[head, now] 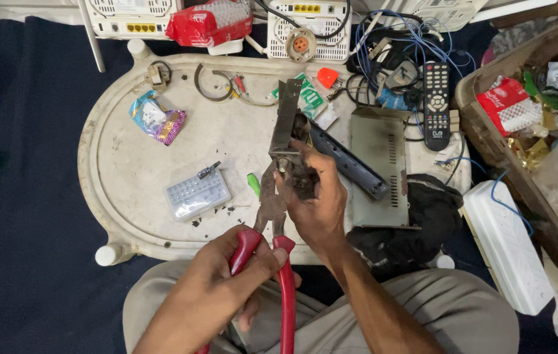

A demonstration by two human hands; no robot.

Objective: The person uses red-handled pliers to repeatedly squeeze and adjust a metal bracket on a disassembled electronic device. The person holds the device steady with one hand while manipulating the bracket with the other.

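The left hand [226, 275] lies nearest the camera, just above the person's grey-trousered lap. Its fingers [262, 259] are wrapped round the red handles of a pair of pliers [272, 216], squeezing them nearly together. The rusty pliers nose is closed on the lower end of a long grey metal strip [287, 118], at a bolt or fastening whose detail is too small to tell.

The right hand [318, 196] steadies the work. Its fingers are curled shut round a dark part at the base of the strip, just beside the pliers nose; the part itself is mostly hidden by the hand.

Progress, judged from the layout: the grey metal case [378, 167] lies open and apart to the right, and a black front panel [348, 164] lies beside it, so dismantling appears well advanced. The strip is not yet free of the dark part; that fastening seems to remain.

The counter [121, 164] is a low, oval, off-white plastic table, stained and scattered with dark crumbs. It carries a clear box of small bits [197, 195], a crumpled foil wrapper [156, 118], a green packet, a remote control [436, 105] and tangled blue wires [403, 33]. It stands on a dark blue floor covering. White network boxes [131, 16] line the far edge; a brown bin of scraps [528, 118] stands to the right.
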